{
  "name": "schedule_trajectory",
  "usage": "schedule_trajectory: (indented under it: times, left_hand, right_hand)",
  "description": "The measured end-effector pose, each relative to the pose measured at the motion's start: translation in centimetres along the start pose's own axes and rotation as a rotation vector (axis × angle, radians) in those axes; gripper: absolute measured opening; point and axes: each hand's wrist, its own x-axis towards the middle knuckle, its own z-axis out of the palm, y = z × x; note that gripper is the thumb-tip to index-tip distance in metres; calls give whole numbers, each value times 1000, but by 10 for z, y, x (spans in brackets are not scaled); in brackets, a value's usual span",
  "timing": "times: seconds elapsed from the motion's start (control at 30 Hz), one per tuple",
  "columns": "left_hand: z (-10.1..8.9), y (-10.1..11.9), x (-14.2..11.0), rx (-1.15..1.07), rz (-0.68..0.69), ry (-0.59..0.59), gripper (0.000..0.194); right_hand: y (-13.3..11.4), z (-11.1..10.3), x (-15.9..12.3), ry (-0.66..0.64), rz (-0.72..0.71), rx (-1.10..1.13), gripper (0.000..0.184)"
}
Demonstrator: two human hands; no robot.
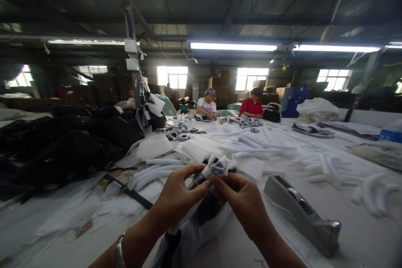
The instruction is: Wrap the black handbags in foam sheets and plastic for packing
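Note:
My left hand grips a bundle wrapped in white, see-through material, thumb and fingers closed around its near-left side. From the right, my right hand pinches the same bundle, its fingertips almost meeting my left thumb. A pale band circles the bundle beside my left fingers. Black material hangs below both hands, partly covered by a whitish sheet; what it belongs to is hidden. To the right of my right hand lies a grey tape dispenser on the white table.
White foam tubes are scattered over the table's right and middle. Black bags are heaped at the left beside thin white sheets. Farther back, a person in white and a person in red sit near several grey-and-black coils.

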Motion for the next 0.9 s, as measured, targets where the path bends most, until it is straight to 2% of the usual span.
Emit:
schedule_trajectory:
  times: [0.1,0.2,0.33,0.6,0.8,0.9]
  left_hand:
    - [-3,8,-2,-94,-34,-64,26]
    - [-7,16,-2,-195,-87,-141,27]
    - [-11,20,-2,-211,-133,-152,30]
    - [-5,14,-5,-80,-75,-74,26]
    - [-4,13,-5,-27,-32,-79,26]
    - [-3,14,-6,-3,-20,-72,25]
  right_hand:
    - [-1,-4,0,-17,6,-14,31]
    - [2,-8,1,-92,-19,5,26]
    - [8,-8,0,-194,-24,83,27]
    - [7,-6,-2,-158,15,58,28]
    - [5,-5,-5,-81,-69,-97,19]
    - [7,-4,-4,-90,-110,-100,16]
